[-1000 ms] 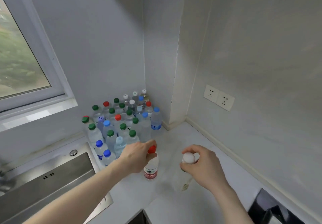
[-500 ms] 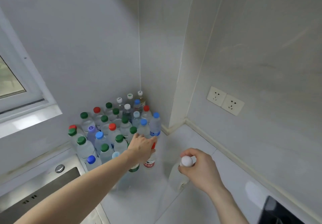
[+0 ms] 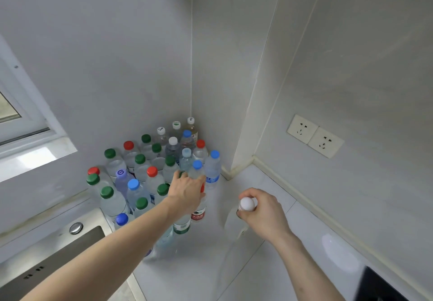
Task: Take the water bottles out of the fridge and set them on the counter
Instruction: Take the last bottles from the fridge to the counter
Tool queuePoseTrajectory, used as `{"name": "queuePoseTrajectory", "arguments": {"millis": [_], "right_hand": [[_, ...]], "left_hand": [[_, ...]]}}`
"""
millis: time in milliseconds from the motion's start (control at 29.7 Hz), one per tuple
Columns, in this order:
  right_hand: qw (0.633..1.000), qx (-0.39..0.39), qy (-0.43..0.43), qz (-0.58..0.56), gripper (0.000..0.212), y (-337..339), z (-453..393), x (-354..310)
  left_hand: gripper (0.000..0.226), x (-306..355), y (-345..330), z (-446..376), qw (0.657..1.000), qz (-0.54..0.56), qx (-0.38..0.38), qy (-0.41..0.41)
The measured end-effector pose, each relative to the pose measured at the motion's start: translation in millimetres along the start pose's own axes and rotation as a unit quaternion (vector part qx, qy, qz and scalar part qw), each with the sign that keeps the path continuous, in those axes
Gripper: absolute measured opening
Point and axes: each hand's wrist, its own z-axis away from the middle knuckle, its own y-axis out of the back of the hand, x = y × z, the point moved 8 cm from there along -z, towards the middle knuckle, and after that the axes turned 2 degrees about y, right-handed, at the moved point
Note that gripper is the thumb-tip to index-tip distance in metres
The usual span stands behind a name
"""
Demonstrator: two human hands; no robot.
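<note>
Several water bottles (image 3: 150, 179) with green, red, blue and white caps stand packed in the corner of the white counter (image 3: 269, 265). My left hand (image 3: 187, 192) grips the top of a red-capped bottle (image 3: 199, 214) with a red label, standing at the cluster's front right edge. My right hand (image 3: 263, 209) holds a clear white-capped bottle (image 3: 246, 203) by its neck, to the right of the cluster, its base close to or on the counter. The fridge is out of view.
A steel sink (image 3: 54, 261) lies at the lower left beside the bottles. A window sill (image 3: 37, 155) is on the left wall, a double wall socket (image 3: 315, 135) on the right wall. A dark cooktop edge (image 3: 384, 286) shows at the bottom right.
The view has swung right and closer to the corner. My left hand has carried the red-capped bottle back against the cluster. My right hand with the white-capped bottle has stayed roughly in place.
</note>
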Motion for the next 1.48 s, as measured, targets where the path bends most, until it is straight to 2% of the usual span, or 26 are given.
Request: {"name": "queuePoseTrajectory", "arguments": {"millis": [135, 303, 540, 742, 944, 1079, 1248, 1349, 1484], "right_hand": [[1.000, -0.013, 0.001, 0.013, 0.028, -15, -24, -7], [0.999, -0.027, 0.022, 0.041, 0.026, -37, -53, -17], [0.995, -0.053, 0.038, 0.073, 0.024, -68, -85, -28], [0.992, -0.069, 0.051, 0.090, 0.026, -90, -105, -33], [0.993, -0.084, 0.052, 0.066, 0.026, -109, -118, -39], [0.991, -0.098, 0.061, 0.065, 0.033, -113, -118, -42], [0.986, -0.114, 0.100, 0.063, 0.058, -108, -107, -48], [0.991, -0.089, 0.087, 0.041, 0.069, -98, -92, -45], [0.994, -0.045, 0.089, -0.031, 0.072, -83, -51, -44]], "left_hand": [[0.026, 2, 5, 5, 1.000, -0.007, 0.014, -0.004], [0.029, 1, 7, 19, 0.997, 0.026, 0.075, -0.024], [0.065, -7, -11, 42, 0.995, 0.082, 0.036, -0.038], [0.066, -3, -12, 38, 0.989, 0.146, -0.019, 0.014], [0.067, -3, -16, 34, 0.989, 0.142, -0.020, 0.022], [0.069, -10, -17, 35, 0.989, 0.147, -0.019, 0.014], [0.070, -11, -18, 35, 0.984, 0.175, 0.003, 0.012], [0.069, -16, -19, 35, 0.981, 0.193, 0.022, 0.014], [0.077, -19, -28, 41, 0.978, 0.205, 0.024, -0.017]]}}
